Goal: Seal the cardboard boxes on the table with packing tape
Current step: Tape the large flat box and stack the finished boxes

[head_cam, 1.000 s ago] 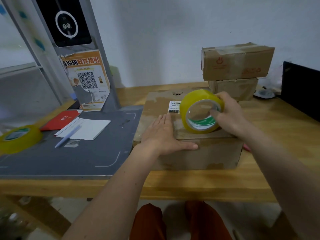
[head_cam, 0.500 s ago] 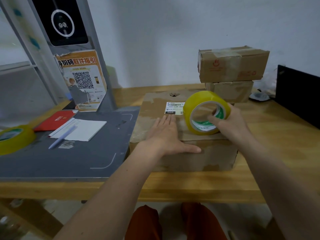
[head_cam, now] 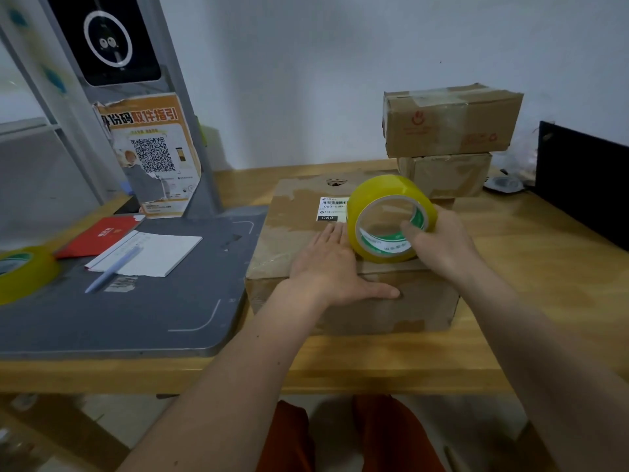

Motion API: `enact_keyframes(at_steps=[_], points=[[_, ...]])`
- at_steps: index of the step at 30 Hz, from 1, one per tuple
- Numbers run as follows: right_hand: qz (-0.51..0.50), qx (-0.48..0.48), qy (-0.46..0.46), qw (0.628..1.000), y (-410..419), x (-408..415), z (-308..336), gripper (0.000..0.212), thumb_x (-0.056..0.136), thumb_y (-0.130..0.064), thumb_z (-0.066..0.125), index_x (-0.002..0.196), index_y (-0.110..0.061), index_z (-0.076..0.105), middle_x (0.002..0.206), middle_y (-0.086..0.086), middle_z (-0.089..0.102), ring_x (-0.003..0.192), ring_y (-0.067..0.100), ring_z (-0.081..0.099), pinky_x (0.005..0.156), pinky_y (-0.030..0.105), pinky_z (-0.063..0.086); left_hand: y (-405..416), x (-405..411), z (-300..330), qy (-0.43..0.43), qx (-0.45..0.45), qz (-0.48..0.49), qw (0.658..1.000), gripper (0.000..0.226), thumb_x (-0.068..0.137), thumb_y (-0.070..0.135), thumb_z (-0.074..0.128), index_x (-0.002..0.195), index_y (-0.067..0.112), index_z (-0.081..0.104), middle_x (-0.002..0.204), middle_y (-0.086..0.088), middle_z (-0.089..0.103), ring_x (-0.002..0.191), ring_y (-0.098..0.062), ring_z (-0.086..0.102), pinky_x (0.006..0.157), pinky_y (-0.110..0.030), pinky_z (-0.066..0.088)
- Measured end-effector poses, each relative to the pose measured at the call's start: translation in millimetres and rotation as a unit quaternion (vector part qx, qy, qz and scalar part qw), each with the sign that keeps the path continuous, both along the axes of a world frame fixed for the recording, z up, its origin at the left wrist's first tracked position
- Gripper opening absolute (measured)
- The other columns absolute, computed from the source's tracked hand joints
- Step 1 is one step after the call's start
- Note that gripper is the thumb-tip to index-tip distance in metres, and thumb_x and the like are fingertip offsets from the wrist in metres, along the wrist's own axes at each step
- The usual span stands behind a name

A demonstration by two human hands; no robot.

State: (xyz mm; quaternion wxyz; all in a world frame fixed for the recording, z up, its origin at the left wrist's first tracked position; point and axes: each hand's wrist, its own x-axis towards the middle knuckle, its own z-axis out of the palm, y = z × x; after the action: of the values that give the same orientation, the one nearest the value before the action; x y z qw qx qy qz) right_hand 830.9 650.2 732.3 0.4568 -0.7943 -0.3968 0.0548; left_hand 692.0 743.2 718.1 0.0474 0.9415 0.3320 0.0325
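Note:
A flat brown cardboard box (head_cam: 296, 216) with a white shipping label (head_cam: 332, 207) lies in front of me on the wooden table (head_cam: 544, 284). My left hand (head_cam: 332, 267) presses flat on the box's near top edge, fingers straight, thumb over the front face. My right hand (head_cam: 439, 245) grips a yellow tape roll (head_cam: 384, 192), fingers hooked through its core, and holds it upright on the box top just right of my left hand. Two more cardboard boxes are stacked at the back right, the upper box (head_cam: 452, 120) on the lower box (head_cam: 446, 175).
A grey scanner base (head_cam: 119, 311) with its post (head_cam: 183, 107) and an orange QR poster (head_cam: 153, 155) fills the left. On it lie a white notepad (head_cam: 156, 253), a pen (head_cam: 114, 267) and a red booklet (head_cam: 98, 235). A second yellow tape roll (head_cam: 20, 270) sits far left. A black panel (head_cam: 585, 178) stands at right.
My right hand has carried the tape roll slightly farther along the box top, away from me. The left hand stays pressed on the near edge. The camera view shifted a little.

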Motion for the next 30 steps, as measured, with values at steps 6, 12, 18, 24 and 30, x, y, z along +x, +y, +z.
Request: enact_keyframes(at_steps=[6,12,18,24,30], points=[[0.003,0.025,0.038,0.999,-10.9,12.6,12.7,0.009,0.093,-0.008,0.058,0.101,-0.004,0.059,0.097,0.015,0.063,0.089,0.030,0.059,0.075,0.037,0.048,-6.9,-4.2,7.0,-0.013,-0.030,0.005,0.999,0.132,0.067,0.085,0.060,0.160,0.015,-0.003,0.168,0.001,-0.003,0.154,-0.014,-0.005,0.123,-0.034,0.004],[0.008,0.043,0.042,0.998,-21.7,24.0,22.7,0.016,0.093,0.003,0.054,0.089,-0.013,0.055,0.076,-0.004,0.057,0.074,0.009,0.053,0.065,0.030,0.039,-10.3,-6.2,10.4,0.000,-0.040,0.010,0.999,0.133,0.069,0.084,0.059,0.158,0.012,-0.009,0.167,0.000,-0.009,0.153,-0.013,-0.007,0.122,-0.032,0.001],[-0.052,0.100,0.058,0.992,-21.1,19.1,0.7,0.010,0.090,-0.016,0.065,0.099,-0.013,0.062,0.090,0.005,0.064,0.091,0.026,0.060,0.082,0.041,0.049,-8.4,-4.5,9.0,0.002,-0.027,0.002,1.000,0.131,0.070,0.085,0.057,0.158,0.013,-0.008,0.167,-0.002,-0.010,0.154,-0.016,-0.008,0.122,-0.033,-0.001],[-0.056,0.099,0.052,0.992,-15.4,10.9,-18.0,0.026,0.089,-0.025,0.066,0.111,-0.011,0.063,0.101,0.004,0.066,0.095,0.021,0.060,0.078,0.032,0.046,-21.4,12.9,5.4,-0.006,-0.009,-0.051,0.999,0.128,0.071,0.083,0.059,0.160,0.014,-0.002,0.168,0.000,-0.005,0.154,-0.015,-0.006,0.122,-0.031,0.000],[-0.018,0.092,0.002,0.996,-16.9,13.2,-5.1,0.010,0.096,-0.015,0.055,0.105,-0.012,0.054,0.095,0.003,0.056,0.091,0.020,0.052,0.074,0.029,0.037,-21.8,17.5,4.5,-0.005,-0.002,-0.035,0.999,0.111,0.082,0.078,0.052,0.160,0.016,0.002,0.168,0.003,-0.004,0.153,-0.013,-0.005,0.122,-0.032,0.005]])
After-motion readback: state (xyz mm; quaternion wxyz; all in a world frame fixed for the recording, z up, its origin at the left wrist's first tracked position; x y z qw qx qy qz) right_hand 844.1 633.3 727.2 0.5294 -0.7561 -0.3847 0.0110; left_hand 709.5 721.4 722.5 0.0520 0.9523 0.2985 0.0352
